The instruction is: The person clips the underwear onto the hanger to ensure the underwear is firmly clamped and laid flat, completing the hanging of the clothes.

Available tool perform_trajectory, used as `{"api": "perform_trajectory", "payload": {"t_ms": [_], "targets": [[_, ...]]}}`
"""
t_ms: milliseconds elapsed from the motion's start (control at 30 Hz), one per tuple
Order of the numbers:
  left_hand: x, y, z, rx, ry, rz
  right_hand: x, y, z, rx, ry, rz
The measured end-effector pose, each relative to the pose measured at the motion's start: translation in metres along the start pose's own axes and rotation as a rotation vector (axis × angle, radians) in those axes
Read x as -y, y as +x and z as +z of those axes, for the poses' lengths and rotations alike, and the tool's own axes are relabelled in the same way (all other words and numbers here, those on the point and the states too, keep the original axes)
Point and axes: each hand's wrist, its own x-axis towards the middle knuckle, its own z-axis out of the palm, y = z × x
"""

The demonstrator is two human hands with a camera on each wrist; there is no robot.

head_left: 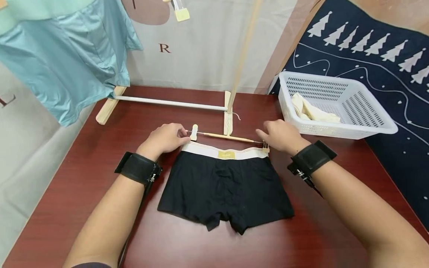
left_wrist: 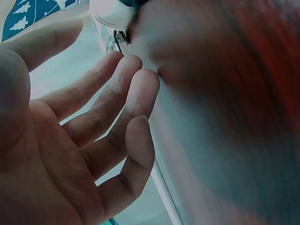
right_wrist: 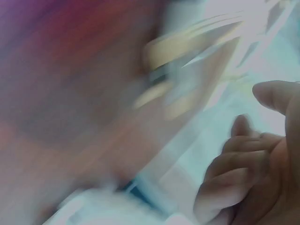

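Left hand (head_left: 167,137) pinches the cream clip (head_left: 193,133) of a thin wooden hanger (head_left: 231,138); right hand (head_left: 279,136), fingers curled, rests at its other clip above black boxer shorts (head_left: 224,190) on the dark red desk (head_left: 100,163); white mesh basket (head_left: 335,108) beyond the right hand.

Letter "R" printed on the pale backdrop cloth (head_left: 201,48) at 12 o'clock, letter "L" on its 9 o'clock side, yellow waistband label (head_left: 226,154) on black underwear (head_left: 224,190), wording illegible

Table (head_left: 83,193) under black boxer shorts (head_left: 224,190)
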Motion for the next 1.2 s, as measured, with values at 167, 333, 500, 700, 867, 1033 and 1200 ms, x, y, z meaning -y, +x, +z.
{"api": "perform_trajectory", "payload": {"t_ms": [167,333,500,700,867,1033,1200], "targets": [[0.001,-0.004,-0.002,0.009,0.055,-0.021,0.071,0.034,-0.007,-0.008,0.065,-0.189],[-0.004,-0.008,0.007,0.033,0.070,-0.004,0.118,0.070,-0.003,0.104,0.057,-0.280],[-0.010,-0.009,0.012,0.035,0.098,-0.010,0.136,0.088,0.007,0.232,0.055,-0.328],[-0.014,-0.005,0.010,0.035,0.117,0.000,0.140,0.093,0.016,0.238,0.110,-0.370],[-0.011,-0.003,0.008,0.035,0.092,0.012,0.135,0.101,0.020,0.253,0.223,-0.408],[-0.008,-0.001,0.003,0.043,-0.007,0.075,0.131,0.106,0.014,0.312,0.422,-0.340],[-0.009,-0.003,-0.004,0.060,-0.076,0.094,0.128,0.106,0.012,0.402,0.729,-0.233]]}}
